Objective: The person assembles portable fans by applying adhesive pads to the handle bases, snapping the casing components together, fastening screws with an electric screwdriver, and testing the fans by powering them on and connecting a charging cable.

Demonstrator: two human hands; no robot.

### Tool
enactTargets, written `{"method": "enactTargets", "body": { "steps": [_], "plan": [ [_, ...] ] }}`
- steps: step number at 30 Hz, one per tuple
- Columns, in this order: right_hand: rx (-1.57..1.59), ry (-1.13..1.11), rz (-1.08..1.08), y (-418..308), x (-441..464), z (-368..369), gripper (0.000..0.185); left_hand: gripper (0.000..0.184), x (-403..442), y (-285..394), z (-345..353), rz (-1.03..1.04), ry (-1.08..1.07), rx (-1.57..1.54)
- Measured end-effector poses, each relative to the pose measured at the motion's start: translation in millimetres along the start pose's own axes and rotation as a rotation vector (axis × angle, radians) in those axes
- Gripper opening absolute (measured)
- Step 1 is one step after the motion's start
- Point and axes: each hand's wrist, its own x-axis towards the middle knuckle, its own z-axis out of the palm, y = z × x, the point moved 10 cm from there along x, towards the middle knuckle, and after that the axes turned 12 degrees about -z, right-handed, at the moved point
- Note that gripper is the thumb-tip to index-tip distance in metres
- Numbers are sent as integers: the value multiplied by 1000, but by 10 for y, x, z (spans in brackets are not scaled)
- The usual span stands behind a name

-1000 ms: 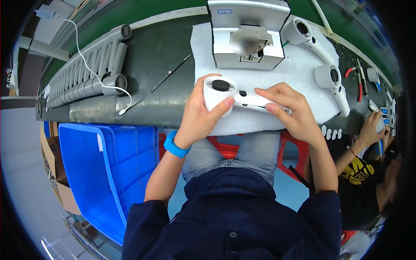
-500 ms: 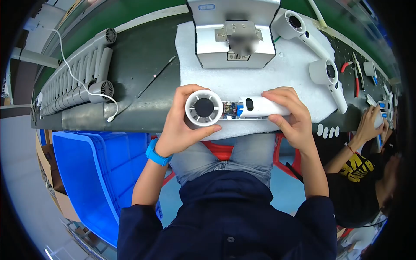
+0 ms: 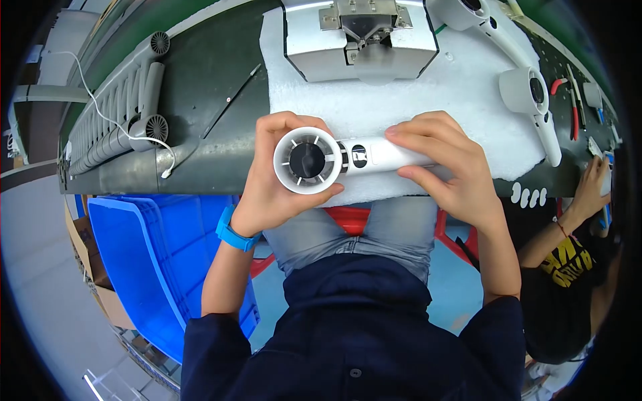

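Note:
Over the front of a white foam sheet (image 3: 481,144) I hold a white handheld fan (image 3: 384,156) lying sideways. My left hand (image 3: 263,179) wraps its round head (image 3: 308,160), with the thumb along the near rim. At the other end, my right hand (image 3: 461,164) grips the handle between fingers and thumb. A white cover with a dark oval window (image 3: 360,156) sits on the handle; a narrow dark gap shows between cover and head. The handle's far end is hidden by my right hand.
A metal fixture (image 3: 361,63) stands behind. White fans (image 3: 525,91) lie at the right, near pliers (image 3: 574,117) and small white pieces (image 3: 528,196). Grey fans (image 3: 100,155), a white cable (image 3: 166,173) and a dark rod (image 3: 231,100) lie left. A blue crate (image 3: 144,260) stands below; a co-worker's hand (image 3: 590,190) works at right.
The cover has moved left along the handle toward the fan head, hiding the circuit board that showed before. The fan and my hands have shifted slightly up and left in view.

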Motion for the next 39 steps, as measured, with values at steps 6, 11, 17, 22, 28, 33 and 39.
{"method": "enactTargets", "body": {
  "steps": [6,11,17,22,28,33,39],
  "plan": [
    [-80,-45,-38,-94,40,-1,40,78,-1,-55,7,-18,-11,20],
    [-88,-28,-50,-84,44,-30,42,78,-4,-35,-20,-16,27,50],
    [-105,-50,-69,-163,84,-31,42,69,-12,-66,-37,-67,28,38],
    [-112,-66,-79,-186,108,7,42,69,-17,-76,-43,-58,29,35],
    [-82,-22,-101,-90,73,56,42,68,-15,-65,-48,-64,34,45],
    [-51,-11,-115,-74,59,54,41,68,-11,-49,-41,-54,34,60],
    [-52,-7,-102,-45,33,56,41,69,-9,-62,-36,-66,22,61]
  ]
}}
